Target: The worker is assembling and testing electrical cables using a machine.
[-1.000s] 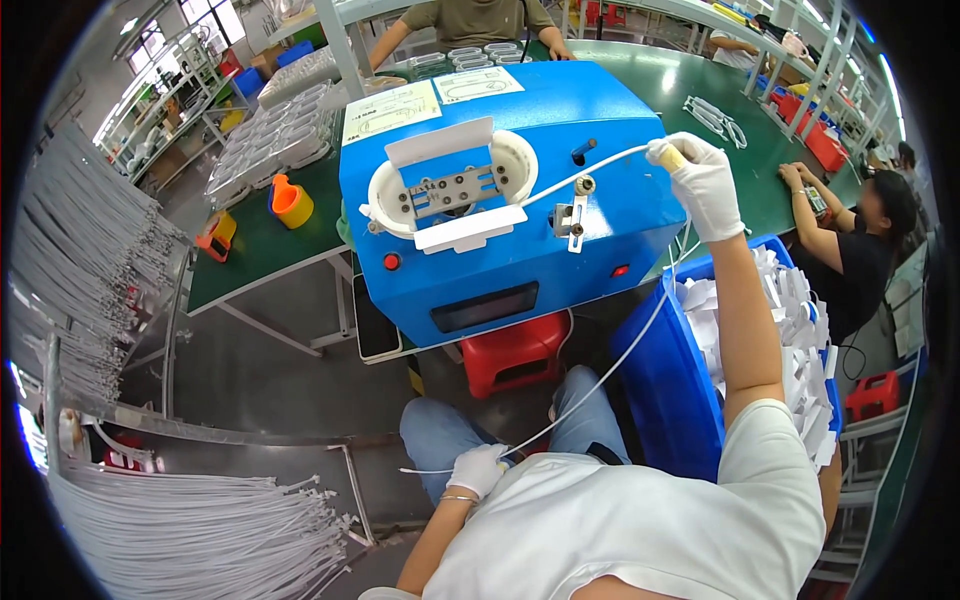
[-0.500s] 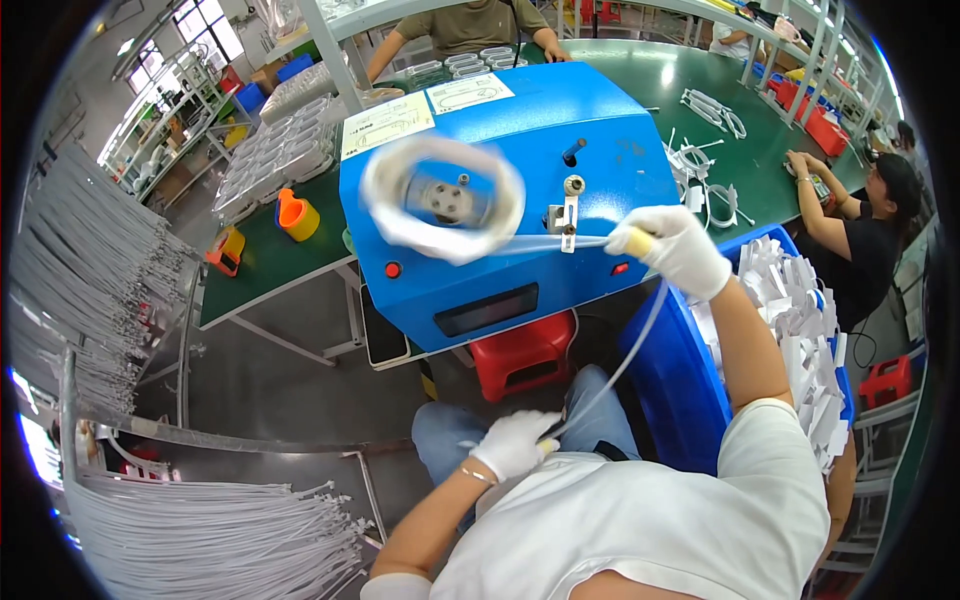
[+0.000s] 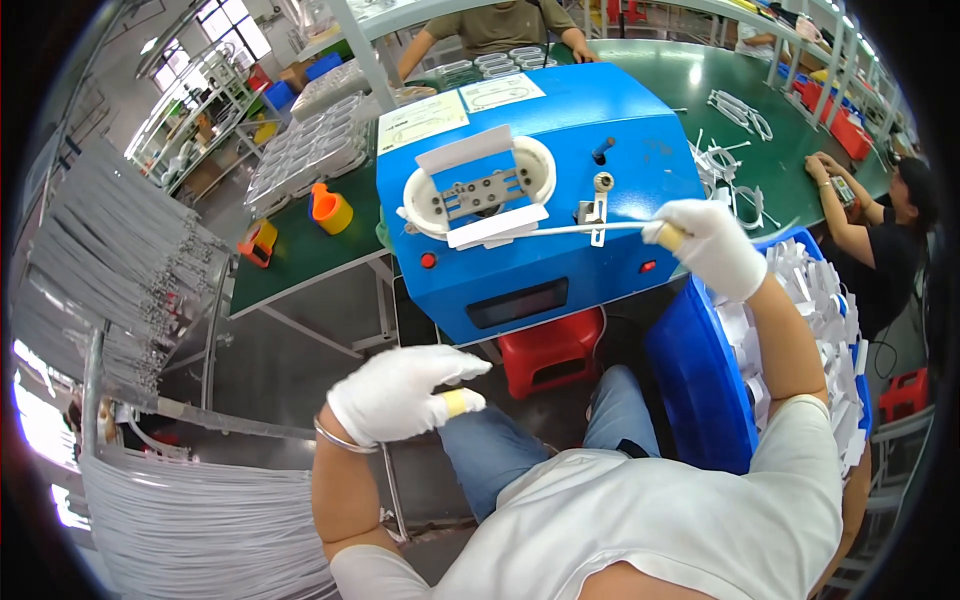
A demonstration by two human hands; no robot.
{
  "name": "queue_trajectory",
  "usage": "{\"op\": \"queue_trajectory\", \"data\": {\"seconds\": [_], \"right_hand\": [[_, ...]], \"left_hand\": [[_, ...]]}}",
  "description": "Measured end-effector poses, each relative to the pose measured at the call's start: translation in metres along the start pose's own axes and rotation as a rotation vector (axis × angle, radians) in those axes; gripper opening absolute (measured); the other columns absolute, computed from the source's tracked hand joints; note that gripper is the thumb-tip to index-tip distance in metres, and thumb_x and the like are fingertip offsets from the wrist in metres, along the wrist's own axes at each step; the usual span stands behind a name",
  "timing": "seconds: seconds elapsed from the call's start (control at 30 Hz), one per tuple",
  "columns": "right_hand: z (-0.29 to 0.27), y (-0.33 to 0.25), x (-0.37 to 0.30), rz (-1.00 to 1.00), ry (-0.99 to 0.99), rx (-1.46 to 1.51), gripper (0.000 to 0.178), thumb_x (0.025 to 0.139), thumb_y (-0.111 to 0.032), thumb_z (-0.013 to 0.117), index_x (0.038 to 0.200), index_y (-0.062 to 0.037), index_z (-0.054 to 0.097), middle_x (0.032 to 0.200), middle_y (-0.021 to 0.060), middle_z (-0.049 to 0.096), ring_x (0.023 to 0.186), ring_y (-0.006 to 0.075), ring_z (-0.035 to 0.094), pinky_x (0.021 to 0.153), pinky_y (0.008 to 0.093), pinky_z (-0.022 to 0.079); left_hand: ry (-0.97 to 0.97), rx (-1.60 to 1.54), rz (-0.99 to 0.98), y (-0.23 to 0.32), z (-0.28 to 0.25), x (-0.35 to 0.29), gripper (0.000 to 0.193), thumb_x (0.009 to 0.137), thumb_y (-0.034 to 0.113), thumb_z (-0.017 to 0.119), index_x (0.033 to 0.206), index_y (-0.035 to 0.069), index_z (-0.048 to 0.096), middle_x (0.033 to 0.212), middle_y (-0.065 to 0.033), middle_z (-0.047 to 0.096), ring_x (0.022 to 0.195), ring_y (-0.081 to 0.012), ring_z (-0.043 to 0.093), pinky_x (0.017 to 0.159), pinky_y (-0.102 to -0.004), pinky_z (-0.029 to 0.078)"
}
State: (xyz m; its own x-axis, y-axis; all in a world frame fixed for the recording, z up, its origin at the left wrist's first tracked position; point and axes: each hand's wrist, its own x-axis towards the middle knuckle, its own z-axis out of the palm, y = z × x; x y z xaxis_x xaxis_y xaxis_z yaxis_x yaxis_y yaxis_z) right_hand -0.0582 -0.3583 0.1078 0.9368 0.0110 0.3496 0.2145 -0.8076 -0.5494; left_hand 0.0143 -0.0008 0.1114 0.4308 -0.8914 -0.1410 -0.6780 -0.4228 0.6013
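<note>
Looking down, head view: a seated person in white gloves is facing a blue winding machine [image 3: 540, 200] standing at the edge of a green table [image 3: 300, 255].
Right hand: the right hand [image 3: 712, 245] is reaching out to the machine's right side, its fingers [image 3: 668, 235] clenching on the end of a thin white cable [image 3: 560, 231]; a yellow tape band is showing on one fingertip.
Cable: it is running level from that grip, passing through a small metal guide post [image 3: 598, 208] on the machine's top, and ending at the white oval spool [image 3: 480, 190], which is sitting on the left half of the machine top.
Left hand: the left hand [image 3: 400, 392] is hovering low in front of the machine, above the person's lap, well apart from the cable; its fingers are lying extended and loosely together, gripping nothing, with a yellow tape band on one finger.
Machine front: a red button [image 3: 428, 260] is showing under the spool and a dark display window [image 3: 518, 303] lower down.
Beside the person: a blue bin [image 3: 700, 380] holding white bundles is standing on the right, just beside the right arm.
Under the machine: a red stool [image 3: 550, 350] is standing near the person's knees.
Table, left part: an orange cup [image 3: 328, 208] is standing there.
Far left: racks of grey-white cables [image 3: 90, 270] are hanging.
Others: a second person [image 3: 880, 240] is working at the table's right end, and another is sitting at its far side.
</note>
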Motion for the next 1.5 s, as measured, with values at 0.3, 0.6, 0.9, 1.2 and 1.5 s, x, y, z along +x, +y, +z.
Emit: {"op": "queue_trajectory", "data": {"seconds": [0.3,0.6,0.9,1.2,1.5], "right_hand": [[-0.030,0.026,0.113,-0.286,0.199,-0.554,0.018,0.087,-0.025,0.062,0.085,-0.0073,0.065,0.076,0.0149,0.060,0.068,0.0306,0.059,0.064,0.0361,0.048],[0.008,-0.030,0.199,-0.570,0.248,-0.736,0.017,0.083,-0.025,0.062,0.094,-0.0142,0.069,0.082,0.0075,0.068,0.078,0.0253,0.068,0.067,0.0352,0.054],[0.024,-0.080,0.115,-0.840,0.367,-0.522,0.015,0.069,-0.008,0.070,0.084,-0.0103,0.066,0.088,0.0061,0.058,0.086,0.0235,0.060,0.070,0.0324,0.052],[0.037,-0.093,0.128,-0.490,0.020,-0.743,0.025,0.068,-0.007,0.075,0.091,-0.0067,0.066,0.094,0.0102,0.063,0.090,0.0245,0.064,0.073,0.0333,0.055],[0.031,-0.073,0.160,-0.134,-0.275,-0.114,0.020,0.091,-0.022,0.057,0.100,-0.0055,0.064,0.097,0.0123,0.066,0.087,0.0224,0.067,0.080,0.0339,0.054]], "left_hand": [[0.402,0.019,0.078,0.034,-0.123,0.059,0.020,0.083,0.011,0.067,0.102,0.003,0.069,0.091,-0.0108,0.069,0.084,-0.0132,0.063,0.080,-0.0288,0.050],[0.371,0.453,0.305,0.042,-0.142,0.160,0.023,0.078,0.001,0.059,0.093,0.011,0.074,0.096,-0.0109,0.071,0.085,-0.0231,0.067,0.084,-0.0310,0.050],[0.463,0.100,-0.030,-0.008,-0.131,0.079,0.021,0.078,-0.004,0.064,0.098,0.001,0.069,0.082,-0.0109,0.065,0.076,-0.0181,0.059,0.076,-0.0313,0.049],[0.778,0.305,-0.074,-0.008,-0.091,0.086,0.019,0.083,0.009,0.059,0.098,0.001,0.066,0.093,-0.0167,0.065,0.083,-0.0283,0.063,0.076,-0.0353,0.050],[0.985,0.628,0.104,0.004,-0.071,0.102,0.011,0.078,0.009,0.067,0.087,0.005,0.069,0.088,-0.0117,0.064,0.080,-0.0292,0.064,0.072,-0.0344,0.052]]}}
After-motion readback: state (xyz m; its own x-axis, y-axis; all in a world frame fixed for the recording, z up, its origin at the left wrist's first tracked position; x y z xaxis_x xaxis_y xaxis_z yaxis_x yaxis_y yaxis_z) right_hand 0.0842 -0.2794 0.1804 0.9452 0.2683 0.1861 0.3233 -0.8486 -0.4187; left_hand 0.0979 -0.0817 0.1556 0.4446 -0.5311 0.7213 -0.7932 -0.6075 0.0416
